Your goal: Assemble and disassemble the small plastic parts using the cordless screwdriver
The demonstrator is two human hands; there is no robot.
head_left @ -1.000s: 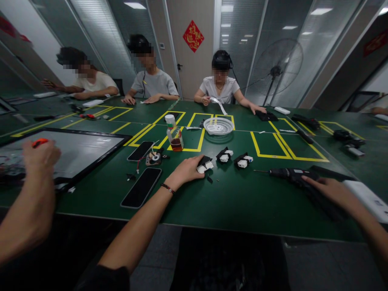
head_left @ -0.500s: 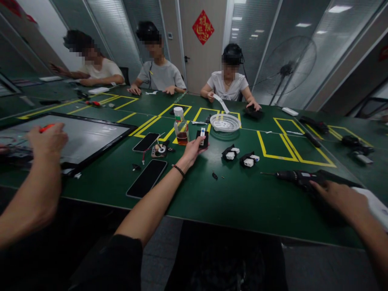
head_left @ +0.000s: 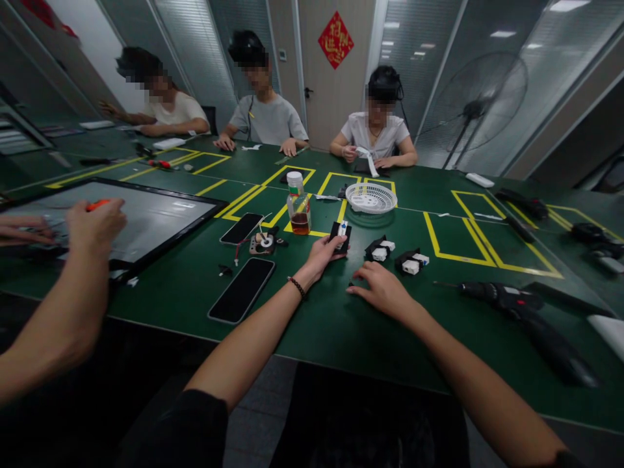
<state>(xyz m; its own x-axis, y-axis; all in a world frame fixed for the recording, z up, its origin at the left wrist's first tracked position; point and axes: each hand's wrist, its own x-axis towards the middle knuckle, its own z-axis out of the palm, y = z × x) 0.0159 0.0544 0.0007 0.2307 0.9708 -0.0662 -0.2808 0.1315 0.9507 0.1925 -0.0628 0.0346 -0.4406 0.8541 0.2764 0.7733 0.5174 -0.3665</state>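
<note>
My left hand [head_left: 322, 257] grips a small black part with a white block [head_left: 342, 229] on it, thumb across the top. Over the table just to the right, my right hand [head_left: 379, 286] has its thumb and fingertips closed around a small black piece [head_left: 350, 284], mostly hidden by the fingers. Beyond that hand lie two similar black-and-white parts, one nearer [head_left: 380, 248] and one farther right [head_left: 412, 261]. A black power drill [head_left: 519, 312] lies on its side to the right, with no hand on it.
A bottle of reddish liquid [head_left: 299, 211] and a white plastic basket [head_left: 371, 197] stand beyond my hands. Left are two phones, the nearer one [head_left: 242, 290] by my forearm, and a small motor-like part [head_left: 263, 243]. A co-worker's hand [head_left: 95, 224] works over a large panel [head_left: 160, 221].
My right hand has let go of the drill and moved left to the small black piece. The left hand keeps its hold. Across the table, a person's hand has drawn inward with a black object.
</note>
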